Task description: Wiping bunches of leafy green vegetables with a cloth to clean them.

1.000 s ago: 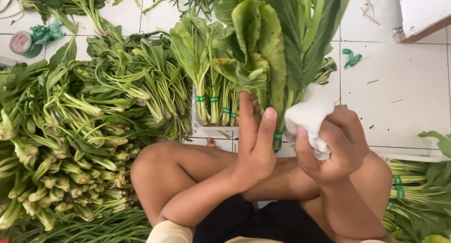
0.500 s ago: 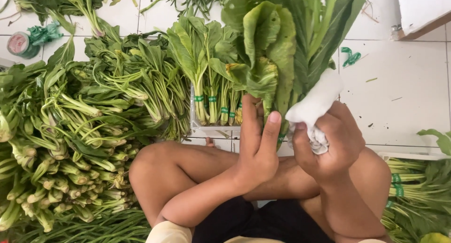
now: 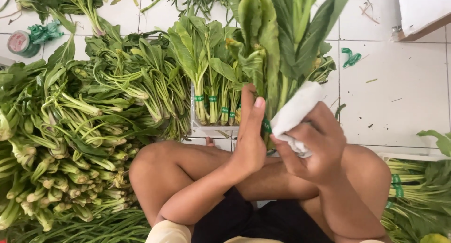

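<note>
Sitting cross-legged on the white tiled floor (image 3: pixel 399 83), the person holds an upright leafy green bunch (image 3: pixel 277 41) over the knees. Left hand (image 3: pixel 251 139): fingers closed on its stems. Right hand (image 3: pixel 314 146): fingers closed on a white cloth (image 3: pixel 293 114) touching the stems. Open floor lies right; loose greens (image 3: pixel 61 130) crowd left. Four banded bunches (image 3: pixel 211 78) stand just behind.

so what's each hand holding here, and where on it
The left hand grips the bunch of leafy greens low on its stems. The right hand holds a crumpled white cloth by its lower end.
</note>
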